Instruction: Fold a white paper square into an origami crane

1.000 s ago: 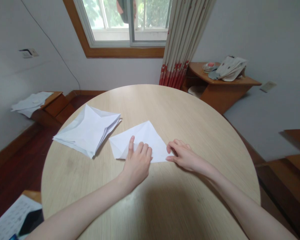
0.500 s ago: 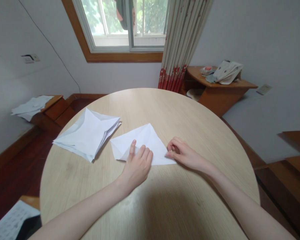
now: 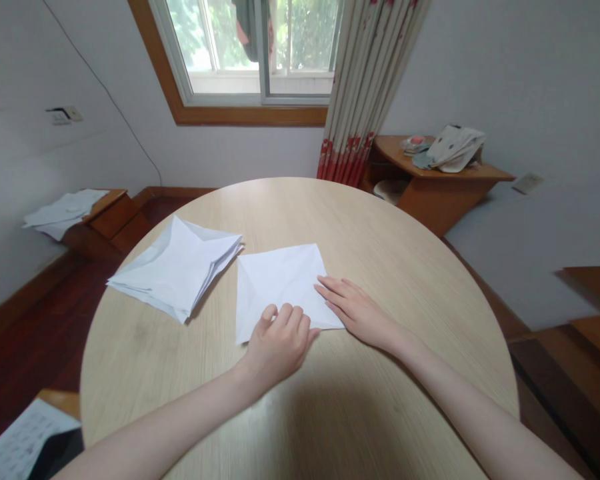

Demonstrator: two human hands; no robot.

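A folded white sheet of paper (image 3: 280, 270) lies flat on the table in front of me, with faint creases across it. My left hand (image 3: 283, 337) is closed over its near edge, the fingers curled onto the paper and the thumb out to the right; what is under the fingers is hidden. Flat on the sheet's right side rests my right hand (image 3: 350, 303), fingers stretched out and close together. To the left, just apart from the sheet, is a stack of folded white papers (image 3: 180, 267) with pointed corners.
The round wooden table (image 3: 380, 253) fills the middle. Papers lie on a small cabinet (image 3: 113, 217) at the left. A bag (image 3: 455, 148) sits on the corner desk (image 3: 430, 193) at the back right. A curtain (image 3: 357, 87) hangs beside the window.
The sheet has turned and now lies more squarely. My right hand has gone from a pinch at the right corner to lying flat on it. My left hand has shifted slightly right and nearer.
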